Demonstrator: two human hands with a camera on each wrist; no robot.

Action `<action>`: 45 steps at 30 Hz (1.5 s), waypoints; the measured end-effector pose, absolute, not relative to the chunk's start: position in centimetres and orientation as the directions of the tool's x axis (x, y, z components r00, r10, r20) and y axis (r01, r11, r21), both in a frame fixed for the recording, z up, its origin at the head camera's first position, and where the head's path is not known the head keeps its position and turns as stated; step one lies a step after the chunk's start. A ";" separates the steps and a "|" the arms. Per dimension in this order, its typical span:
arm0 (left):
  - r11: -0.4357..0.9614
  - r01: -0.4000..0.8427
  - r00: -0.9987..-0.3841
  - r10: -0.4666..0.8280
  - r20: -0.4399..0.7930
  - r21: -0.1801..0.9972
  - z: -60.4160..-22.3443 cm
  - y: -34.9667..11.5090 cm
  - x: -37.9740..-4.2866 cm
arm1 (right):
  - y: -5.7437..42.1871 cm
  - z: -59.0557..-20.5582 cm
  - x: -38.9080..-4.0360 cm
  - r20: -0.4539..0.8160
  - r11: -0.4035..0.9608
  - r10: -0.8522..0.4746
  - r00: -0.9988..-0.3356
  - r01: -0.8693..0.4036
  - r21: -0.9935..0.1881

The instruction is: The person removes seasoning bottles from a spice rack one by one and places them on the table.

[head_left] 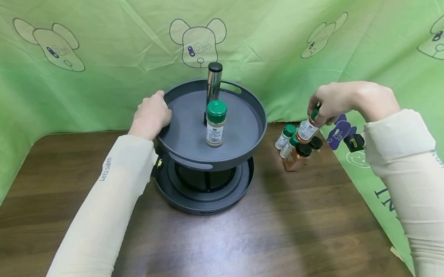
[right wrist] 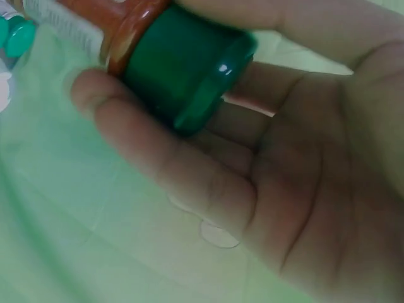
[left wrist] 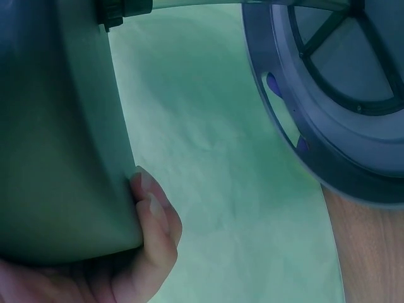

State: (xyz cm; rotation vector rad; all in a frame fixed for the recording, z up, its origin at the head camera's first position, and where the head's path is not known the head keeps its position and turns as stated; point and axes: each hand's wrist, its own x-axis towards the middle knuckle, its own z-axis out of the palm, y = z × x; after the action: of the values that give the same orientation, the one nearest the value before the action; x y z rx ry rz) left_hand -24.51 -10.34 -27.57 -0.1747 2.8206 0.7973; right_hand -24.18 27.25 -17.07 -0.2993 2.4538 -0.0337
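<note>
My left hand (head_left: 150, 116) grips the left rim of the upper tier of a dark grey two-tier turntable rack (head_left: 182, 115). In the left wrist view its fingers (left wrist: 158, 221) curl round the edge of that tier. On the upper tier stands a green-lidded spice jar (head_left: 215, 132) with a white label, in front of the central post. At the right, my right hand (head_left: 335, 102) holds another green-lidded spice jar (head_left: 306, 131) by its lid, tilted above a group of jars. Reddish contents show in this held jar (right wrist: 136, 25) in the right wrist view.
Below the held jar, two green-lidded jars (head_left: 283, 138) and some dark-lidded ones (head_left: 297, 158) cluster on the wooden table (head_left: 216, 253). The rack's lower tier (head_left: 167, 191) sits on the table. A green cloth (head_left: 119, 55) with printed bear heads hangs behind.
</note>
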 end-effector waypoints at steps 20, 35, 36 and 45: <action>0.849 -0.165 -0.972 -0.054 -0.229 0.502 -27.5 -10.2 -24.6 | 31.2 -19.1 -24.7 -0.740 0.991 -0.123 -0.662 -0.117 -0.060; 0.850 -0.163 -0.974 -0.058 -0.219 0.501 -27.8 -10.2 -24.5 | 33.0 -21.0 -24.7 -0.742 0.993 -0.115 -0.660 -0.073 -0.089; 0.850 -0.164 -0.974 -0.059 -0.218 0.502 -27.8 -10.3 -24.5 | 33.0 -21.0 -24.7 -0.742 0.993 -0.114 -0.660 -0.070 -0.090; 0.848 -0.162 -0.975 -0.058 -0.215 0.505 -27.7 -10.3 -24.5 | 32.8 -22.1 -24.6 -0.746 0.998 -0.061 -0.663 -0.048 -0.039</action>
State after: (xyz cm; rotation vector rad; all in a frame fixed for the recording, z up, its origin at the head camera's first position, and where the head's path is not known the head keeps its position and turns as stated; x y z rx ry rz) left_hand -24.51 -10.33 -27.69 -0.1703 2.8328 0.8000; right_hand -24.62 32.82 -22.12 -0.0754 2.2971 -0.0194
